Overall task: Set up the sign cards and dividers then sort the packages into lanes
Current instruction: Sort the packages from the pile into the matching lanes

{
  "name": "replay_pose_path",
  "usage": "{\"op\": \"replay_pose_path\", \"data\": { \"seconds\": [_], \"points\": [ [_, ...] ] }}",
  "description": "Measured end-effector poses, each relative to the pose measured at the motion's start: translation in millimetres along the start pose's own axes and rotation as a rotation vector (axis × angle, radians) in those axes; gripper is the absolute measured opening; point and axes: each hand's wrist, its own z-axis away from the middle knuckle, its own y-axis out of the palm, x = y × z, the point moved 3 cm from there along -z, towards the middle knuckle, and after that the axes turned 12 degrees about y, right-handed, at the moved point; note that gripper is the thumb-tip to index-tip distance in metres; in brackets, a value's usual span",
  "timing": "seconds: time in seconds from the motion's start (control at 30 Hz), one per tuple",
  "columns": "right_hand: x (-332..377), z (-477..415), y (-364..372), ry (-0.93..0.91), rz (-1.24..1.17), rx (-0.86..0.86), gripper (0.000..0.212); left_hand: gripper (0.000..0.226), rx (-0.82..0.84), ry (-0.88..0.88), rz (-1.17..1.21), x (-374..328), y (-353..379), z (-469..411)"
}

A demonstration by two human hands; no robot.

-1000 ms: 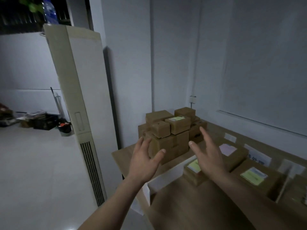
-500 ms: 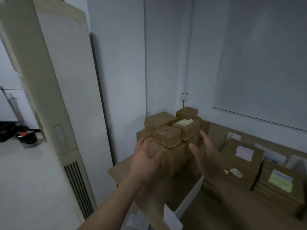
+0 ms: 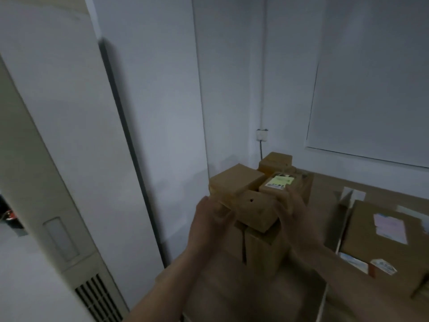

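Since the earlier frame, both hands have been brought in against the stack of packages (image 3: 260,228), which was only approached before. A small plain cardboard box (image 3: 255,211), matte and square-edged with one dark hole, is clasped between the left hand (image 3: 209,226) and the right hand (image 3: 294,219), fingers curled on its sides, atop the stack on the wooden table (image 3: 325,194). A yellow-green label (image 3: 279,181) lies behind it; its print is too blurred to be read.
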Motion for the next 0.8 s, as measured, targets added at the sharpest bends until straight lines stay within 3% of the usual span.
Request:
{"op": "replay_pose_path", "data": {
  "seconds": [0.13, 0.23, 0.33, 0.43, 0.57, 0.8],
  "points": [
    [-1, -33, 24, 0.058, 0.033, -0.038, 0.079, 0.011, -0.007, -0.008, 0.072, 31, 7, -37],
    [3, -45, 35, 0.16, -0.017, -0.057, 0.081, 0.068, 0.034, -0.088, 0.145, 53, 19, -63],
    [2, -60, 44, 0.267, -0.072, -0.062, 0.09, 0.087, 0.118, -0.123, 0.158, 68, 34, -89],
    [-3, -72, 54, 0.344, -0.059, -0.114, 0.068, 0.074, 0.164, -0.131, 0.246, 79, 46, -113],
    [-14, -81, 69, 0.441, -0.053, -0.197, 0.056, 0.05, 0.243, -0.135, 0.34, 106, 74, -140],
    [-29, -90, 101, 0.618, -0.061, -0.282, 0.045, 0.058, 0.448, -0.185, 0.493, 146, 111, -169]
  ]
}}
